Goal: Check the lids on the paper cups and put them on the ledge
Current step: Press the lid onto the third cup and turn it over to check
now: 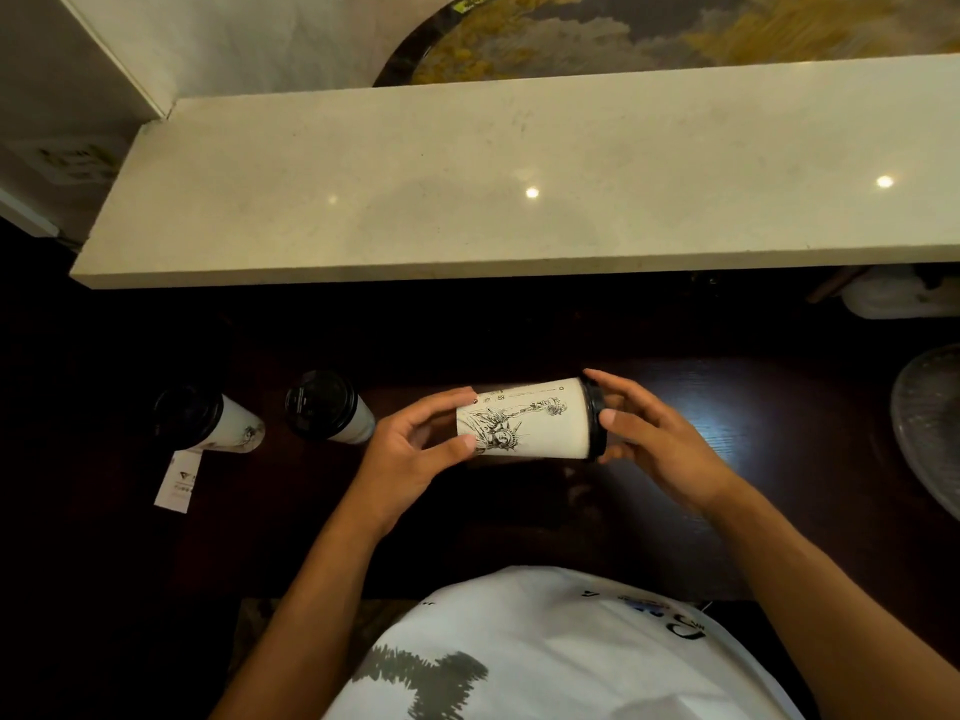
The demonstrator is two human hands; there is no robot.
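Note:
I hold a white paper cup (540, 426) with a black line drawing sideways over the dark table, its black lid (596, 415) pointing right. My left hand (415, 449) grips the cup's bottom end. My right hand (644, 433) wraps its fingers around the lid. Two more lidded cups stand upright on the table to the left: one (332, 413) close to my left hand, another (208, 420) further left. The pale stone ledge (467, 200) runs across the view beyond the table and carries no cups.
A white paper tag (179, 480) lies by the leftmost cup. A glass dish (930, 428) sits at the table's right edge. A white container (893, 293) is under the ledge at far right. A white wall corner (78, 70) rises at upper left.

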